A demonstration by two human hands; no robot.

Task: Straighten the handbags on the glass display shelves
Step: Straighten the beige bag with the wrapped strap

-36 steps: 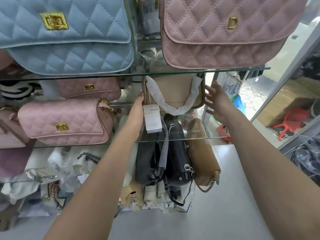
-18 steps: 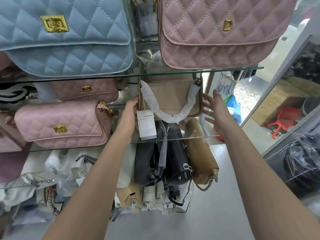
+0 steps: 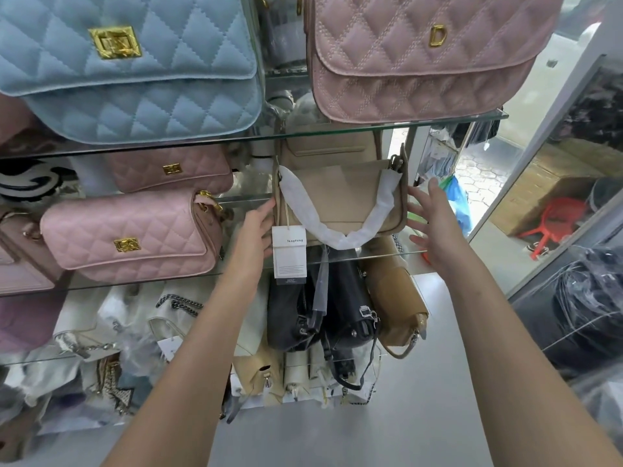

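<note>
A beige handbag [image 3: 350,193] with a paper-wrapped strap and a hanging white tag [image 3: 289,256] stands on the middle glass shelf [image 3: 387,255]. My left hand [image 3: 254,235] rests flat against the bag's left side, behind the tag. My right hand [image 3: 433,225] is spread open just off the bag's right side, fingers apart and holding nothing. A pink quilted bag [image 3: 131,235] stands on the same shelf to the left. On the upper shelf sit a blue quilted bag [image 3: 135,69] and a pink quilted bag [image 3: 421,59] with a gold D.
Below the middle shelf lie two black bags [image 3: 323,308] and a tan bag [image 3: 399,301], with pale bags and chains heaped at lower left. A glass wall [image 3: 539,183] stands at right, with cardboard boxes and a red stool [image 3: 556,224] beyond.
The view has shifted a little, so the beige bag sits lower in frame. My right hand has come nearer the bag's right side. My left hand stays against its left side.
</note>
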